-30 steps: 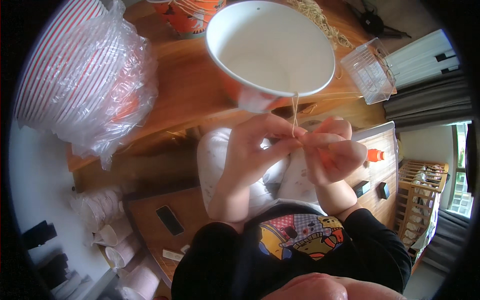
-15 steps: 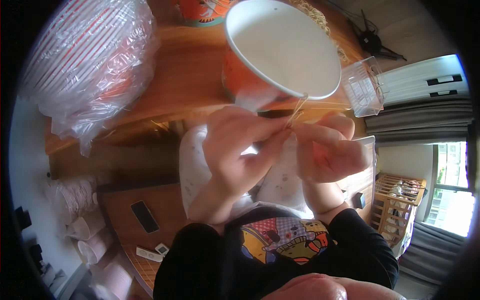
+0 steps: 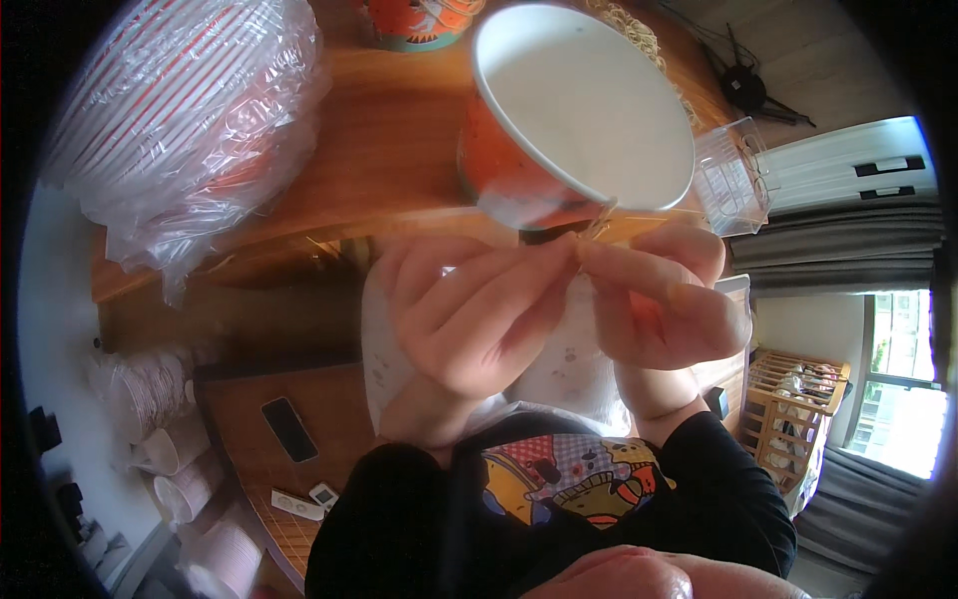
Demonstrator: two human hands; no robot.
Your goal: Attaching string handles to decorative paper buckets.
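Orange bucket (image 3: 574, 110) is showing white inside; left hand (image 3: 464, 314) and right hand (image 3: 667, 299) are pinching thin tan string (image 3: 601, 224) beside it.

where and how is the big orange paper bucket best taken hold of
The orange paper bucket is probably best pinched at the left part of its white rim, coming from the person's left across the wooden table: its mouth is wide open, exposing the edge inside and out, and the thin cord is at the near edge instead.
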